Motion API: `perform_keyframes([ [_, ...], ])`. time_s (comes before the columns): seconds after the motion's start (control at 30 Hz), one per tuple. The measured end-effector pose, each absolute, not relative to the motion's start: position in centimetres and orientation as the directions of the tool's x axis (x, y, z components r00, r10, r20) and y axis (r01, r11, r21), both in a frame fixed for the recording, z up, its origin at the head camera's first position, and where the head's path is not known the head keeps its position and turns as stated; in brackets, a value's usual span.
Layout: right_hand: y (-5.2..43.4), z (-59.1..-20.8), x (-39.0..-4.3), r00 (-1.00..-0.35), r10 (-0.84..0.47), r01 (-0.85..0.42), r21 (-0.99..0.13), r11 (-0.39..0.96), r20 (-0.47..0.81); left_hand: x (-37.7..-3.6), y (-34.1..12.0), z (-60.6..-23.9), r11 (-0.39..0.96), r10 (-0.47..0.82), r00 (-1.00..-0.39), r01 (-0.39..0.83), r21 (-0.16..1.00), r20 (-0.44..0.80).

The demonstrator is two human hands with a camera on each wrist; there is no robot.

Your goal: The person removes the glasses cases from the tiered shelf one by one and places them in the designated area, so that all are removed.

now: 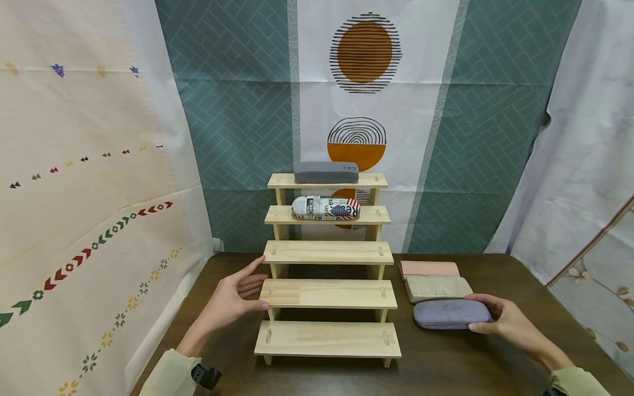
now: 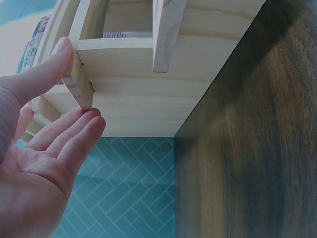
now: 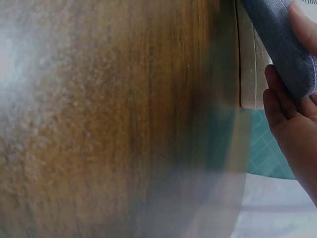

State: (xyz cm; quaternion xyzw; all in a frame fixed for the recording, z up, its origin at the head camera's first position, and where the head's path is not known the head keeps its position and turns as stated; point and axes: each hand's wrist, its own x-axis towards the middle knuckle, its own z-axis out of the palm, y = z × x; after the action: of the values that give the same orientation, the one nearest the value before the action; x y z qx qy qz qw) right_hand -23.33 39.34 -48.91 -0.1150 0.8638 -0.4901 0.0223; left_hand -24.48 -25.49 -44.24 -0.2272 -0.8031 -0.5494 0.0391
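Note:
At the left side of a stepped wooden stand (image 1: 327, 338), my left hand (image 1: 230, 300) grips the end of one shelf. In the left wrist view the thumb (image 2: 47, 74) lies on that shelf's edge and fingertips touch it from the other side. My right hand (image 1: 512, 324) pinches the right end of a purple-blue glasses case (image 1: 448, 314) between thumb and fingers. The same case (image 3: 280, 44) shows in the right wrist view, partly cut off. Behind it lie a beige case (image 1: 438, 287) and a pink case (image 1: 430, 268).
A grey glasses case (image 1: 327, 172) sits on the stand's top shelf. One shelf lower lies a newsprint-and-flag patterned case (image 1: 325, 208). The dark wooden table (image 1: 436, 363) is bordered by a patterned cloth (image 1: 74, 220) on the left and a pale curtain (image 1: 584, 165) on the right.

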Motion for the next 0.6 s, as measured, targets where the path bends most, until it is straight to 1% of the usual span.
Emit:
perform_keyframes([
  [0.4, 39.40, -48.92, -23.55, -0.971, -0.229, -0.183, -0.840, 0.510, 0.072, -24.57, -25.49, -44.30, 0.292, 0.320, -0.897, 0.400, 0.869, 0.306],
  [0.6, 39.71, -49.18, -23.57, -0.972, -0.226, -0.187, -0.794, 0.579, 0.064, -24.58, -25.48, -44.29, 0.297, 0.318, -0.897, 0.401, 0.867, 0.306],
])
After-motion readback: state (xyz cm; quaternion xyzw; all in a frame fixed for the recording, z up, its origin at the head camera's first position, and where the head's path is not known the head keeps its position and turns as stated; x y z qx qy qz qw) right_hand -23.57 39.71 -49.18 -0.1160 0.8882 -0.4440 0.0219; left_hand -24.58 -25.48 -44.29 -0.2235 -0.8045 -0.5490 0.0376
